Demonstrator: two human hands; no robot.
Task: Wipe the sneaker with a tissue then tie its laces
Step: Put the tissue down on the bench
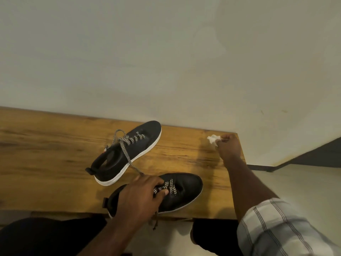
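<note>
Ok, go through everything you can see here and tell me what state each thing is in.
Far sneaker: upright on table, laces untied.
Near sneaker: at table edge, held.
Tissue: crumpled, pinched.
Left hand: grips near sneaker.
Right hand: holds tissue.
Table: holds both sneakers.

Grainy, varnished wooden table [55, 145]; matt knit far sneaker [129, 150]; smooth leather-like near sneaker [186, 187]; crumpled paper tissue [212, 139].

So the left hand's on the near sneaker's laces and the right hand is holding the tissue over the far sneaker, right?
Not quite. The head view shows the right hand pinching the tissue at the table's far right corner, well apart from the far sneaker. The left hand is on the near sneaker's laces.
</note>
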